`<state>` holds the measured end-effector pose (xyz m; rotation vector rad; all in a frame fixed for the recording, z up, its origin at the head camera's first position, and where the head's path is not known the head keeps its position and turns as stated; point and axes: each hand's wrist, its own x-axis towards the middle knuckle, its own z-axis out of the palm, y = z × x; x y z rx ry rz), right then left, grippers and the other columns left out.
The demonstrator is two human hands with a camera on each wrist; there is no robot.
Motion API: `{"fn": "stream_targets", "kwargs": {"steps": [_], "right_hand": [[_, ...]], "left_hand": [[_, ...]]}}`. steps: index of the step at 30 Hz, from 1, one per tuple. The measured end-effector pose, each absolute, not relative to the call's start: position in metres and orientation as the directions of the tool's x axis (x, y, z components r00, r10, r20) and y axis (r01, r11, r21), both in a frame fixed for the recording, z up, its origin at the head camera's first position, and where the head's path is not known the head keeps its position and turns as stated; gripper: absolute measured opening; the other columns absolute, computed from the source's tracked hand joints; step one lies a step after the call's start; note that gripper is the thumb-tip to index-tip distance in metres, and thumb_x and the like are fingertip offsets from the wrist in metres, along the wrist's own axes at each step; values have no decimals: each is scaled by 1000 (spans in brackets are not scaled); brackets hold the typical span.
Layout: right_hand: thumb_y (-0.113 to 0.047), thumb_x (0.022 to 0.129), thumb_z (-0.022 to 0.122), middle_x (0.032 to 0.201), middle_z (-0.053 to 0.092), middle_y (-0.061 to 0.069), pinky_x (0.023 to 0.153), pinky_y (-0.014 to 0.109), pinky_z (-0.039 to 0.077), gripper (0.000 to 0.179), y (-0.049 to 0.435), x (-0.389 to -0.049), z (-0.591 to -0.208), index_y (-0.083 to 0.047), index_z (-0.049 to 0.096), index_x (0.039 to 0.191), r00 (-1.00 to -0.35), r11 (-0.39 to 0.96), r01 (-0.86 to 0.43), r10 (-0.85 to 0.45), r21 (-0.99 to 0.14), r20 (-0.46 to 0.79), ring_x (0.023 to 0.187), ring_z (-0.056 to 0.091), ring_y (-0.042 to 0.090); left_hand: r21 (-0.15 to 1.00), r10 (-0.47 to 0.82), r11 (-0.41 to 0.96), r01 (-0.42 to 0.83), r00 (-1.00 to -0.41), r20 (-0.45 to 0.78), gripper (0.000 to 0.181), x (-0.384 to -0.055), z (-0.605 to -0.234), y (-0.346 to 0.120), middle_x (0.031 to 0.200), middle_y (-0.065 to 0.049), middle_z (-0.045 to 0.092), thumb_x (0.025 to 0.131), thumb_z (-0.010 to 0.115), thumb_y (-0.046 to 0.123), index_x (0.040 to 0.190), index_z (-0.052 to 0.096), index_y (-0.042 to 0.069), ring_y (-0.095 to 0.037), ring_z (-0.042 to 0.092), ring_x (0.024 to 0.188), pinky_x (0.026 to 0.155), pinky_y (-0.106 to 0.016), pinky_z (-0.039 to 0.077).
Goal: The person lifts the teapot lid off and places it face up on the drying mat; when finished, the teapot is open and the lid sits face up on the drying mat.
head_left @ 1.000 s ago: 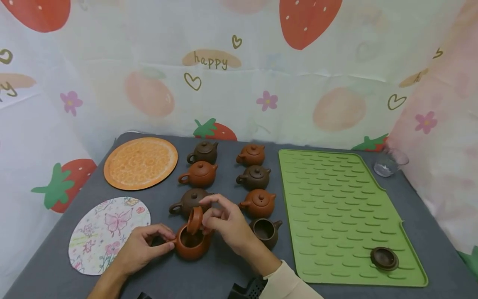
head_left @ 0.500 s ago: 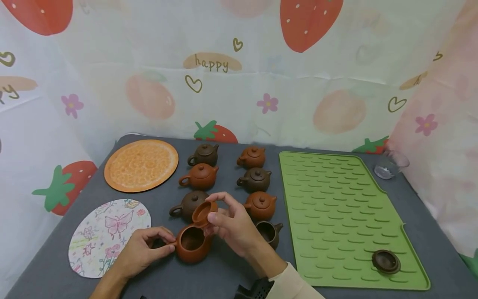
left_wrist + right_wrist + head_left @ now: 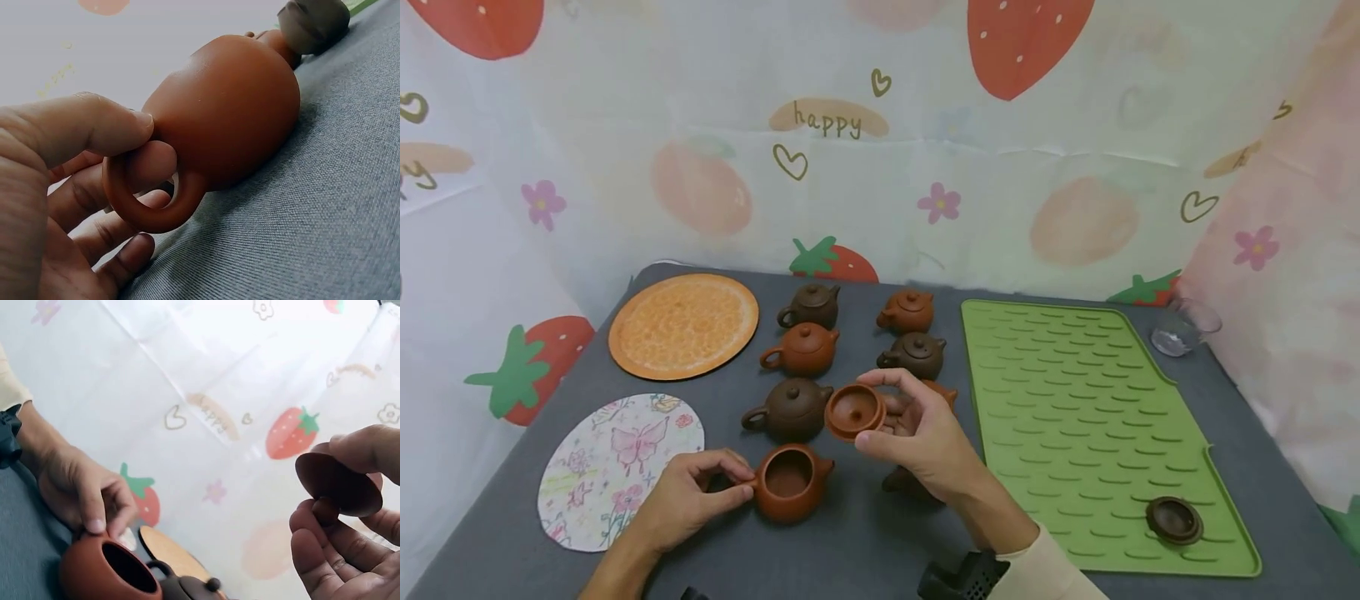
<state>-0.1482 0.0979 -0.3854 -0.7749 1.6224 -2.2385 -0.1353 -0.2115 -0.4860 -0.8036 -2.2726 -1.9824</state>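
Note:
A reddish-brown teapot [image 3: 790, 493] stands lidless on the dark cloth, its mouth facing up. My left hand [image 3: 688, 504] pinches its handle [image 3: 156, 215] between thumb and index finger. Up and to the right of that pot, my right hand [image 3: 925, 433] holds the matching teapot lid [image 3: 856, 410] by its edge, its underside turned toward the head camera. In the right wrist view the lid's knob [image 3: 325, 511] sits by the fingers. Behind the right hand, a dark lidless teapot [image 3: 910, 483] is mostly hidden, and so is a red teapot [image 3: 946, 393].
Several lidded teapots, such as a dark one [image 3: 790, 410], stand in two columns behind. On the right lies a green mat [image 3: 1075, 417] bearing a dark lid [image 3: 1175, 521]. A glass cup [image 3: 1183, 327] stands at the far right. Round orange [image 3: 683, 327] and butterfly-patterned [image 3: 602, 475] mats lie left.
My right hand has lifted the red lid off the teapot's mouth and carried it up and right, turning its underside toward the head camera. The left hand keeps its grip on the handle.

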Motion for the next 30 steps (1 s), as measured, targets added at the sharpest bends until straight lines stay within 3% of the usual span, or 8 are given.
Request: {"fn": "stream_targets", "kwargs": {"steps": [7, 16, 24, 30], "right_hand": [[0, 88, 69, 126, 51, 22, 81, 37, 51, 53, 131, -136, -378, 1, 44, 135, -853, -173, -207, -450, -963, 264, 105, 58, 29], [12, 87, 64, 129, 45, 24, 82, 34, 51, 53, 174, -121, -384, 9, 39, 134, -871, -144, -258, -393, -955, 294, 110, 56, 27], [14, 88, 61, 132, 47, 20, 83, 33, 51, 57, 209, -103, -395, 5, 39, 139, -902, -71, -260, -339, -963, 269, 112, 56, 25], [8, 89, 63, 134, 47, 15, 80, 34, 53, 59, 230, -90, -399, 1, 38, 142, -953, 38, -168, -262, -985, 152, 110, 58, 23]], "left_hand": [[917, 370, 70, 393, -864, 342, 18, -142, -481, -210, 89, -13, 67, 81, 71, -12, 91, 71, 3, -19, 63, 83, 74, -24, 50], [908, 369, 63, 413, -855, 363, 20, -142, -481, -211, 88, -12, 67, 81, 70, -13, 92, 71, 3, -19, 63, 83, 75, -24, 49], [906, 364, 41, 422, -850, 380, 22, -135, -486, -213, 89, -13, 67, 80, 69, -15, 92, 70, 3, -18, 62, 84, 76, -23, 49], [913, 367, 41, 407, -856, 365, 20, -134, -488, -213, 89, -13, 67, 81, 69, -14, 93, 70, 3, -20, 62, 83, 75, -24, 50]]}}
